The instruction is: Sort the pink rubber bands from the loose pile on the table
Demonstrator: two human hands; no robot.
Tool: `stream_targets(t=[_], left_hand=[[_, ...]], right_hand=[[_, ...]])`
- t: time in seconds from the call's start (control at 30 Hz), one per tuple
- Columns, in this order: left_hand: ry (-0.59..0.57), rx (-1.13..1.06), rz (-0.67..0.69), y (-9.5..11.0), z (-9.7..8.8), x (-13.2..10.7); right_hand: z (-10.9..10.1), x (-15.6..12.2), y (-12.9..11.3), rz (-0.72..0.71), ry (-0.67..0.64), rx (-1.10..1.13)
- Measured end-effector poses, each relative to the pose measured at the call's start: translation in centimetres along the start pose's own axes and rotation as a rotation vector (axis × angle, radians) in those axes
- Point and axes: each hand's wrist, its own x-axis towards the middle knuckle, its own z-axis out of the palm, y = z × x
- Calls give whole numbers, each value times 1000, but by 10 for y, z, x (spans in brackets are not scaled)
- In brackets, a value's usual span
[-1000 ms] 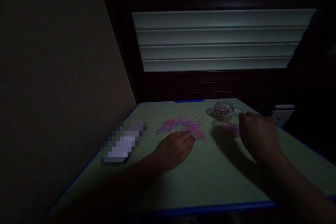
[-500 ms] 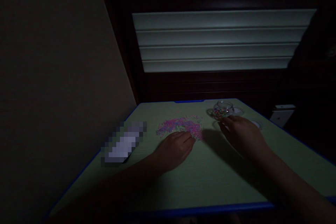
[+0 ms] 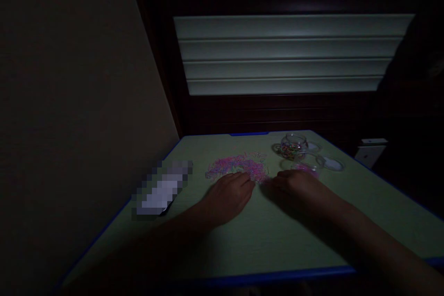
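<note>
A loose pile of small pink and purple rubber bands (image 3: 239,165) lies in the middle of the table. At its near edge rests my left hand (image 3: 231,196), its fingers curled down and pressed together. The fingertips meet the pile, and what they hold is hidden. My right hand (image 3: 298,187) is low over the table at the pile's right edge, fingers bunched and pointing left. Anything in that pinch is too dark to see. Just behind the right hand stands a clear jar (image 3: 310,163) with pink bands inside. Farther back is a round clear jar (image 3: 294,147) of multicoloured pieces.
Two clear lids (image 3: 332,163) lie by the jars on the right. At the left of the pale green table (image 3: 243,245) lies a blurred-out flat object (image 3: 163,189). Blue trim runs round the table; a wall rises at left. A white device (image 3: 370,153) stands beyond the right edge.
My right hand has moved left and down from the jars to the pile's right edge, uncovering the jar of pink bands. My left hand has barely moved.
</note>
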Motion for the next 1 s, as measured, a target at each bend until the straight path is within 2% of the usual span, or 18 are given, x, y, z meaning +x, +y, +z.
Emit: stream_targets(t=[0.1, 0.23, 0.5, 1.0], left_hand=[[-22, 20, -48, -2, -3, 0], [-67, 58, -183, -10, -5, -1], [-57, 121, -310, -22, -3, -5], [-58, 156, -330, -24, 1, -7]], right_hand=[[-2, -1, 1, 7, 4, 17], [-5, -2, 0, 5, 1, 36], [-5, -2, -1, 5, -12, 37], [-10, -3, -4, 4, -20, 23]])
